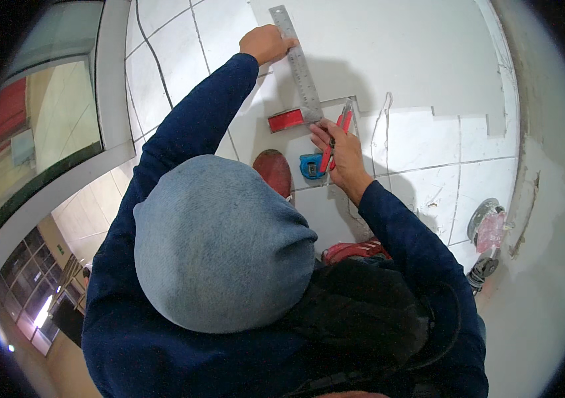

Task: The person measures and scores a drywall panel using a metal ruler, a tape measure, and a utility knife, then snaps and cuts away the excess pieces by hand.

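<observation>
Single head view: wide fisheye, worn on the person's head, facing steeply down. Denim-covered knee (219, 249) nearest the lens, large at lower centre; left hand (262, 45) and right hand (350, 159) lie farther off, above tiled floor (422, 136). Straight edges bow toward the dark circular rim.

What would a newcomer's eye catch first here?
Probably the big pale-blue denim bulge, seemingly a bent knee, left of centre. Above it, the left hand grips a metal square, and the right hand holds a red cutter near its corner. A blue tape measure sits beside the right hand.
</observation>
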Available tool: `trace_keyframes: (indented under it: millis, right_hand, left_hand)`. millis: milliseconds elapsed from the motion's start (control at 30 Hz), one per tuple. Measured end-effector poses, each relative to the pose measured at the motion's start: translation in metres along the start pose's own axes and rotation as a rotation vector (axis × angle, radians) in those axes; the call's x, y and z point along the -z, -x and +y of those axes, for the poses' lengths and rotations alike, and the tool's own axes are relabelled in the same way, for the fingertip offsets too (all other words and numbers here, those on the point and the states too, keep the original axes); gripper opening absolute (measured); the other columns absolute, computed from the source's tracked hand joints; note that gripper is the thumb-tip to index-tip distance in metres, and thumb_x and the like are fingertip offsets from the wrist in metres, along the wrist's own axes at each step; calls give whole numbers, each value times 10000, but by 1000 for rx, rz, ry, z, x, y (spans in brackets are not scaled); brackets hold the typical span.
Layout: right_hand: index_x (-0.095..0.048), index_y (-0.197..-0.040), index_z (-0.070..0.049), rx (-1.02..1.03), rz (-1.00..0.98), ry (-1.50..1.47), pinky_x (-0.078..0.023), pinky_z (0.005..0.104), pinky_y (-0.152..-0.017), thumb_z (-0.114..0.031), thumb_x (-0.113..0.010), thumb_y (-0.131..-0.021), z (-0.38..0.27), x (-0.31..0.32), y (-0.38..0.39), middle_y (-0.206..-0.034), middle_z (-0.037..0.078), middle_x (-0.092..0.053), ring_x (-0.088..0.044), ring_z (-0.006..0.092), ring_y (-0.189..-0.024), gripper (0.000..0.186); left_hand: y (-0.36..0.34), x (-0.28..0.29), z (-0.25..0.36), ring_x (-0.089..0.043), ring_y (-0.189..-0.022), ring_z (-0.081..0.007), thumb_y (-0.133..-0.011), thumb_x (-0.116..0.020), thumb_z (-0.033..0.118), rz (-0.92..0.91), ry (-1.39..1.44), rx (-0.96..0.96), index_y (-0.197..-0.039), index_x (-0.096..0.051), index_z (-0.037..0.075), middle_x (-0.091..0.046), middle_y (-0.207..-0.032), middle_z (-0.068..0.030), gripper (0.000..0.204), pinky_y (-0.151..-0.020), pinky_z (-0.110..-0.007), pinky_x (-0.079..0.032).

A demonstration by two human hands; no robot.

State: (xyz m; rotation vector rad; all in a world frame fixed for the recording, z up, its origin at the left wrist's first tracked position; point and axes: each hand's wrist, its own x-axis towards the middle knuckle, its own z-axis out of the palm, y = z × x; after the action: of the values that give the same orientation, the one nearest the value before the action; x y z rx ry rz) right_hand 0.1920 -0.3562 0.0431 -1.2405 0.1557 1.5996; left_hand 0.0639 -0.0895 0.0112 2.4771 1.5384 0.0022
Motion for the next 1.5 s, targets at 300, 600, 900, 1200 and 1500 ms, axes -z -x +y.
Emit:
trace_keyframes:
  millis: [300, 600, 900, 1200, 1500]
  right_hand:
    - [-500, -1271, 29, -80, -67, -42, -535, 355, -892, -191, -539, -974, -2, 2, -9, -1230, 157, -569, -627, 251, -1067, 373]
    - [-513, -1227, 79, -92, -47, -32, -522, 319, -924, -177, -544, -973, -5, -5, 5, -1135, 143, -596, -622, 222, -1005, 363]
    - [-552, -1078, 93, -87, 65, -127, -568, 270, -827, -120, -567, -949, -3, -13, -6, -1039, 139, -599, -641, 204, -897, 249]
    - [-573, -1063, 104, -64, 91, -84, -584, 257, -754, -93, -577, -922, -15, -10, -11, -1029, 156, -604, -645, 210, -869, 242]
    - [-538, -1131, 125, -156, 86, 109, -597, 321, -763, -142, -563, -943, -19, -18, -18, -1055, 220, -607, -677, 289, -932, 328]
  left_hand:
    - [64, 0, 36, -682, -776, -354, -800, -667, 510, -343, 103, -16, -856, -721, 48, -701, -809, -180, 469, -727, -451, -536]
    - [107, 22, 63, -670, -903, -365, -835, -687, 343, -323, 243, -68, -1097, -658, 83, -695, -959, -178, 370, -813, -465, -526]
    - [23, 15, 1, -375, -1362, -425, -734, -783, 506, 87, -199, -264, -1455, -382, 81, -394, -1493, -201, 928, -1087, -463, -388]
    - [16, 2, -12, -260, -1429, -432, -736, -754, 602, -38, -130, -275, -1513, -277, 85, -267, -1552, -236, 1048, -1178, -434, -286]
    - [13, 8, -5, -286, -1425, -421, -687, -751, 672, -49, -248, -234, -1515, -306, 121, -273, -1555, -230, 1090, -1150, -455, -319]
